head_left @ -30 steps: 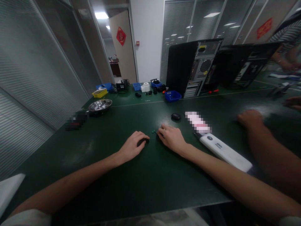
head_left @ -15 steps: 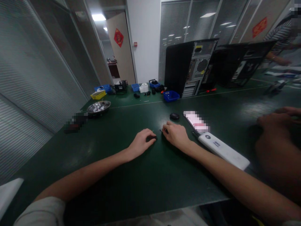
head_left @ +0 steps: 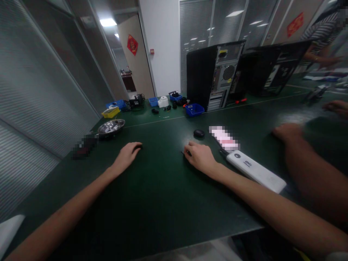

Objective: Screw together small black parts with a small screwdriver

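My left hand (head_left: 126, 156) is over the left middle of the green table (head_left: 160, 203), fingers curled and thumb toward them. A small dark piece (head_left: 139, 146) shows between its fingertips; its kind is mostly hidden. My right hand (head_left: 200, 156) rests on the table to the right, fingers bent in a pinch. From them a thin dark tip (head_left: 182, 152) sticks out to the left; the rest of that thin tool is covered by the fingers. Just beyond my right hand lies a black computer mouse (head_left: 199, 133).
Right of my arm lie a white oblong device (head_left: 255, 170) and a phone with a lit, blurred screen (head_left: 224, 137). Another person's arm (head_left: 307, 159) reaches in at the right. Computer towers (head_left: 202, 79), a blue bin (head_left: 194, 110) and a metal bowl (head_left: 111, 127) stand farther back.
My left hand first moved toward the right hand, then swung away left with the dark piece. A tiny green part between the hands no longer shows. My right hand stayed nearly in place.
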A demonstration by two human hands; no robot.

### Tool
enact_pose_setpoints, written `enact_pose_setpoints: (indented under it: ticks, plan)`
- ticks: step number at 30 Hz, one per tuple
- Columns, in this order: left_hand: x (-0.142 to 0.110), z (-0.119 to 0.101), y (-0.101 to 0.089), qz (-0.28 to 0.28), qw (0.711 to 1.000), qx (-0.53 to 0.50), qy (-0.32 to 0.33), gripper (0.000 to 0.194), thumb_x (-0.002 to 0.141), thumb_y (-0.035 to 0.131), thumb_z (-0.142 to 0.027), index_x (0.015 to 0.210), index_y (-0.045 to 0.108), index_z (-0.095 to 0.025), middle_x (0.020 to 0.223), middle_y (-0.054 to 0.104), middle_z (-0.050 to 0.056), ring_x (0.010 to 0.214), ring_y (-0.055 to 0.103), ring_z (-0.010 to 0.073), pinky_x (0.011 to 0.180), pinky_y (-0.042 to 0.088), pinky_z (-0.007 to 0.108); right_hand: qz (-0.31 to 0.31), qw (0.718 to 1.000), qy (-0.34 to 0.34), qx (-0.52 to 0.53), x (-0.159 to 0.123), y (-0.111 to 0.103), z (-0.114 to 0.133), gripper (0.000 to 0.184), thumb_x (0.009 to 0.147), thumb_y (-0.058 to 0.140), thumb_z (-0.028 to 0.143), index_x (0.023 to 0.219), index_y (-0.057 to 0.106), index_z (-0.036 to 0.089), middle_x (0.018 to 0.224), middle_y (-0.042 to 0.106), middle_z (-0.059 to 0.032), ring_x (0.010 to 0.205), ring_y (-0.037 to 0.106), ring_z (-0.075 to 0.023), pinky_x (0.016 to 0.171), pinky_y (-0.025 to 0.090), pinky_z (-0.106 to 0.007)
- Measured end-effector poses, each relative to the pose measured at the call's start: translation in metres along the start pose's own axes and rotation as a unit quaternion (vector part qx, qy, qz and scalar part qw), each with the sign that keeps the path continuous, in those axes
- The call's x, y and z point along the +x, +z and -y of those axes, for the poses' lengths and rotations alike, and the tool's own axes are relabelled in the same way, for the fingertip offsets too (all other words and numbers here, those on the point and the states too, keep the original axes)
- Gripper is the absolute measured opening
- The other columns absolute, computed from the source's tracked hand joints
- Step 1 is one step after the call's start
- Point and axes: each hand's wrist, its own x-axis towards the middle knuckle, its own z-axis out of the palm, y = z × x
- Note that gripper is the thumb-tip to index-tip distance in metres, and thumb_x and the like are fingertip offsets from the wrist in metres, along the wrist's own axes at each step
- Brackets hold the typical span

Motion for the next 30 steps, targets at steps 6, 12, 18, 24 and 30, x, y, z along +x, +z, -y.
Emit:
enact_pose_setpoints:
  ticks: [6,12,18,24,30]
  plan:
    - [-0.042,0.121,-0.059,-0.063,0.984,0.081,-0.148,0.045,0.092,0.046,-0.04,0.121,0.067,-0.014,0.126,0.068,0.016,0.12,0.06,0.0336,0.108,0.044,0.051,-0.006,1.0,-0.009,0.007,-0.002,0.003,0.004,0.026,0.102,0.048,0.038,0.1,0.068,0.022,0.103,0.066,-0.0042,0.075,0.06,-0.0146,0.057,0.028,-0.028]
    - [-0.05,0.154,-0.063,-0.09,0.965,0.109,-0.22,0.047,0.091,0.046,-0.042,0.122,0.069,-0.014,0.128,0.068,0.014,0.118,0.062,0.0308,0.107,0.045,0.044,0.007,1.0,-0.011,-0.004,-0.001,0.001,0.009,0.027,0.104,0.046,0.038,0.103,0.068,0.023,0.106,0.066,-0.0051,0.079,0.063,-0.0155,0.059,0.032,-0.028]
    - [-0.052,0.148,-0.063,-0.107,0.965,0.121,-0.206,0.043,0.095,0.046,-0.036,0.125,0.066,-0.012,0.13,0.067,0.009,0.122,0.058,0.0244,0.111,0.041,0.037,0.012,1.0,-0.015,0.0,-0.003,-0.001,0.011,0.027,0.104,0.046,0.038,0.104,0.068,0.022,0.106,0.066,-0.0053,0.08,0.063,-0.0155,0.062,0.034,-0.027]
    - [-0.053,0.145,-0.067,-0.108,0.968,0.137,-0.182,0.037,0.098,0.046,-0.034,0.118,0.07,-0.013,0.128,0.066,0.007,0.123,0.056,0.0217,0.112,0.038,0.035,0.01,1.0,-0.018,0.006,-0.003,0.0,0.012,0.027,0.104,0.046,0.038,0.104,0.068,0.022,0.106,0.065,-0.0053,0.079,0.062,-0.0152,0.063,0.034,-0.027]
    - [-0.054,0.146,-0.066,-0.102,0.968,0.152,-0.172,0.037,0.099,0.044,-0.033,0.117,0.07,-0.014,0.125,0.064,0.007,0.12,0.056,0.023,0.11,0.039,0.036,0.012,1.0,-0.021,0.019,-0.003,-0.001,0.012,0.025,0.103,0.048,0.037,0.103,0.068,0.023,0.107,0.066,-0.0045,0.079,0.062,-0.0153,0.062,0.034,-0.026]
